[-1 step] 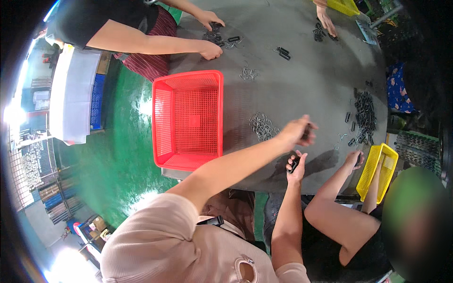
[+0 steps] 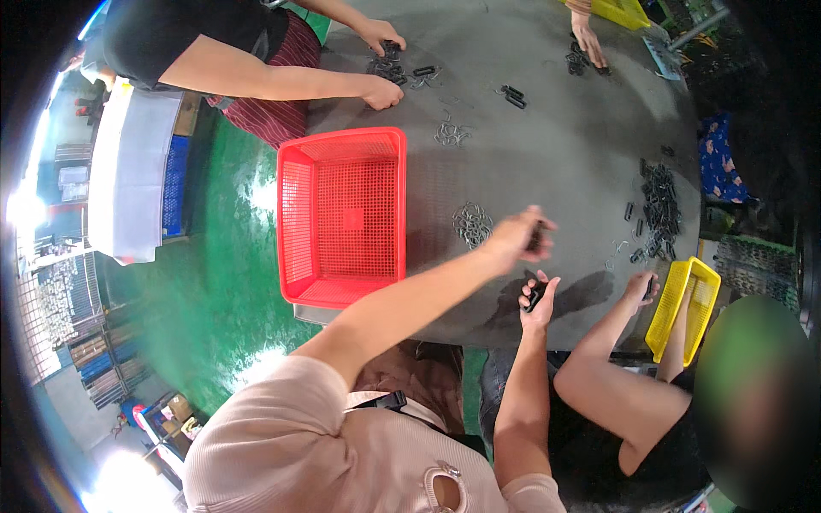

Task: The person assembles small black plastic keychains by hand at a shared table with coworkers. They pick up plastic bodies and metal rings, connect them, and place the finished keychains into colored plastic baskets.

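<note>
Gripped in the left hand (image 2: 516, 237): dark piece (image 2: 537, 238), fingers curled tightly around (blurred; exact shape unclear). Held in the right hand (image 2: 538, 315), nearer the body than the left: black buckle (image 2: 535, 297), fingers half-curled, thumb raised alongside. Just left of the left hand, on the table (image 2: 547, 162): metal hooks (image 2: 472, 225), heaped. Farther left: red basket (image 2: 352, 219). Well right of both grips: black pile (image 2: 661, 209), with yellow basket (image 2: 669, 308) below it.
</note>
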Demonstrator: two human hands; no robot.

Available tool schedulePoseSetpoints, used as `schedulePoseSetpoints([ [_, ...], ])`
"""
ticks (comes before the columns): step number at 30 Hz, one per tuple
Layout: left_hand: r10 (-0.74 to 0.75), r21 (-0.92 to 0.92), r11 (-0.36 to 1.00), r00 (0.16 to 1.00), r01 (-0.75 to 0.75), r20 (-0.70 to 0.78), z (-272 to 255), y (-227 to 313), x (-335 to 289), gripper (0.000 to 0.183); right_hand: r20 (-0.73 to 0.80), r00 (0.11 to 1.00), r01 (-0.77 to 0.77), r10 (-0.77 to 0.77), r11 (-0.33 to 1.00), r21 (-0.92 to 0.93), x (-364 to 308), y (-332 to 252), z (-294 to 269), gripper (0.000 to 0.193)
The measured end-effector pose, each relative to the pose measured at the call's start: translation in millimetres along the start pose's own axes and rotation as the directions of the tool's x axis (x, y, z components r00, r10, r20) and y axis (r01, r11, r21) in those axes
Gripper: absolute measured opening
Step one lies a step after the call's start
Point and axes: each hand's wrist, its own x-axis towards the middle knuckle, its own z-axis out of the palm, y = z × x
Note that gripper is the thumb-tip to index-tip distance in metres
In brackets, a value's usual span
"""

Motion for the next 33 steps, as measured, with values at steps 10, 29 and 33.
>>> schedulePoseSetpoints([
  [10, 0.059, -0.047, 0.995, 0.894, -0.089, -0.443, -208.0, 26.7, -158.2, 0.025, 0.156, 0.987, -0.121, 0.035, 0.803, 0.583, 7.1, -6.0, 37.1, 0.042],
  [29, 0.018, 0.091, 0.996, 0.945, 0.013, -0.326, -120.1, 56.8, -84.5, 0.028, -0.338, 0.791, 0.609, -0.51, 0.607, 0.51, 112.3, -399.8, -14.6, 0.059],
  [33, -0.026, 0.112, 0.991, 0.936, 0.069, -0.35, -123.7, 49.1, -56.9, 0.028, -0.416, 0.791, 0.603, -0.449, 0.687, 0.406, 85.6, -441.4, -86.6, 0.029],
])
